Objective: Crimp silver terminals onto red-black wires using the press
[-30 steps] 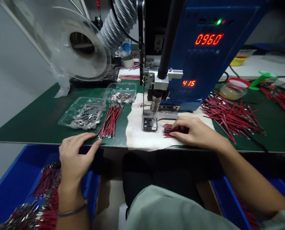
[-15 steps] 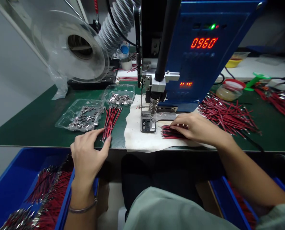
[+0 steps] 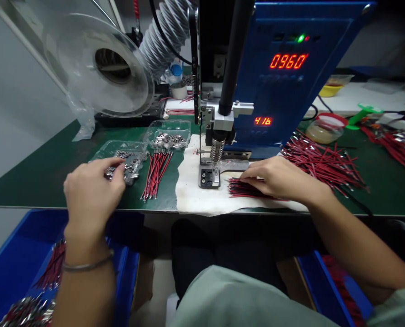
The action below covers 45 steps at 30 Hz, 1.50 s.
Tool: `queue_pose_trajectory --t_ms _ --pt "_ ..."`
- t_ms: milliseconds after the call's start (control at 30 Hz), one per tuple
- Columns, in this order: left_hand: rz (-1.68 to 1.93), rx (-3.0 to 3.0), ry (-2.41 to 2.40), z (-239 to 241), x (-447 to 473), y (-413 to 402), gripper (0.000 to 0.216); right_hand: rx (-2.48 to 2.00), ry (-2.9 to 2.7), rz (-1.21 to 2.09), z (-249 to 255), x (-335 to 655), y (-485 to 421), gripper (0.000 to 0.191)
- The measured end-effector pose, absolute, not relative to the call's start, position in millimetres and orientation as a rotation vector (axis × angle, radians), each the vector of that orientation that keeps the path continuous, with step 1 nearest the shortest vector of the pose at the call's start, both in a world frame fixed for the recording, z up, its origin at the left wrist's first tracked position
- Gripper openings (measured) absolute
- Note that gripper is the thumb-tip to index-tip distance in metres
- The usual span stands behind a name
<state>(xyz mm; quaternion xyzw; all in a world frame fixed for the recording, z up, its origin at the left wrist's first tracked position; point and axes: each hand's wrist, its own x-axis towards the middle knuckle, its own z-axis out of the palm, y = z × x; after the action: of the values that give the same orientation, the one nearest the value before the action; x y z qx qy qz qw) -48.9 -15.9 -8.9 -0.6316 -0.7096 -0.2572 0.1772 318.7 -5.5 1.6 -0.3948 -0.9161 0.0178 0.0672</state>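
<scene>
My left hand (image 3: 92,193) is over the near clear plastic tray (image 3: 98,152), thumb and forefinger slightly apart above small metal connector parts (image 3: 131,169). Nothing shows between these fingertips; the other fingers are hidden. My right hand (image 3: 279,179) rests on a bundle of red and black wires (image 3: 238,188) on a white cloth (image 3: 192,195), its fingertips pinched on the wires at the bundle's upper edge. Just left of that bundle is the small black fixture (image 3: 209,178) under the machine's spring-loaded head (image 3: 217,147). A separate bundle of wires (image 3: 156,175) lies right of the near tray.
The blue machine (image 3: 273,91) with red digits stands behind the cloth. A second tray (image 3: 170,136) of metal parts sits farther back. Loose red wires (image 3: 321,163) are heaped at right. Blue bins (image 3: 18,254) with wires stand below the table edge. A grey duct hose (image 3: 168,36) hangs at back left.
My left hand has left the wire bundle beside the trays and moved left and up to the near tray. My right hand stays at its bundle. The machine's lower display has changed.
</scene>
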Motion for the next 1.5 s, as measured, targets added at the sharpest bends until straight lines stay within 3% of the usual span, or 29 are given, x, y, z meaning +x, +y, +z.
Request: queue_pose_trajectory --t_ms 100,200,367,500,833,1033,1267,1367,1500 --pt "-0.315 -1.848 -2.246 6.2 -64.2 9.0 0.034 -1.138 -2.743 0.083 8.1 315.2 2.1 0.020" --pt "-0.085 -1.904 -2.337 17.4 -68.0 23.7 0.042 -1.012 -2.771 0.314 16.4 308.1 18.0 0.020" --pt "0.103 -1.953 -2.404 21.4 -64.4 30.8 0.038 -0.834 -2.776 0.844 20.0 298.2 43.8 0.028" --pt "0.082 -1.939 -2.475 17.6 -64.7 32.4 0.034 -0.935 -2.556 1.012 9.4 296.1 44.7 0.032" --pt "-0.237 -1.971 -2.442 4.2 -72.3 37.2 0.025 -0.916 -2.446 0.687 -8.9 287.2 36.6 0.022" --pt "-0.219 -2.024 -2.431 6.8 -69.5 40.6 0.022 -0.767 -2.476 0.375 -13.6 287.6 31.9 0.016" --pt "-0.132 -2.021 -2.439 15.6 -77.8 45.4 0.019 -0.715 -2.489 0.306 -14.5 290.0 29.4 0.016" --pt "-0.399 -1.929 -2.379 18.1 -77.9 35.9 0.021 -0.726 -2.510 0.292 -13.8 290.2 28.9 0.018" --pt "-1.135 -2.273 -2.225 12.1 -40.0 10.0 0.019 -0.757 -2.543 0.297 -13.2 289.3 27.2 0.021"
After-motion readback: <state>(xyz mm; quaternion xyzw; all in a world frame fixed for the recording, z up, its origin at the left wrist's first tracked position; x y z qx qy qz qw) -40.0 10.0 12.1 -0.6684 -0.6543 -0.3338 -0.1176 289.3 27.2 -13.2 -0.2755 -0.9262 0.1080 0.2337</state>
